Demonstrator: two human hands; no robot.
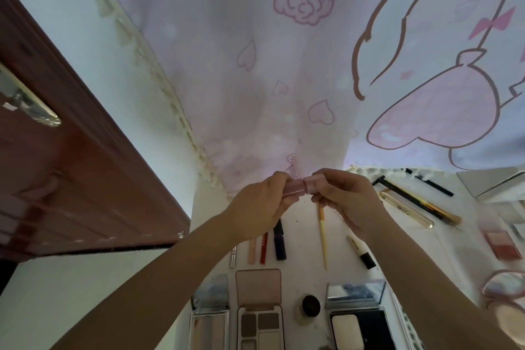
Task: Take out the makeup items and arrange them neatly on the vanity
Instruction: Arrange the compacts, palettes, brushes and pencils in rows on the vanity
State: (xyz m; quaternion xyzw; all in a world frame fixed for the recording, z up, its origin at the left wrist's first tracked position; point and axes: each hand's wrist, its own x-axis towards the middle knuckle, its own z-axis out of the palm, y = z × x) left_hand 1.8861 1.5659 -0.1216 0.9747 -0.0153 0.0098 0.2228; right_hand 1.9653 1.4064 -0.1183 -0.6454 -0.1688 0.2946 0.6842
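Pink-printed curtain (255,51) with rose and heart outlines, hung across the upper view above the white counter (306,236). Reddish-brown wooden door (71,179) at the left, metal handle on it. Both forearms raised over the counter, left hand (260,204) and right hand (345,199) brought close together in front of the curtain's lower edge. Small pink tube (382,189) held up between them: fingers (277,179) of the left hand curled round its darker pink body, those of the right pinched round its paler cap end. Open palettes laid in a row along the near edge: a mirrored compact (210,312) at the left, an eyeshadow palette (260,318) beside it, a dark compact (355,318) to the right. Small round black-lidded jar (309,307) stood between the last two. Slim sticks set side by side below the left hand, among them a dark blue tube (279,244) and a red pencil (264,247). Yellow-handled brush (322,236) lying alone, a cream and black pen (362,253) tilted to its right. Long pencils and a gold tube (406,209) grouped at the far right.
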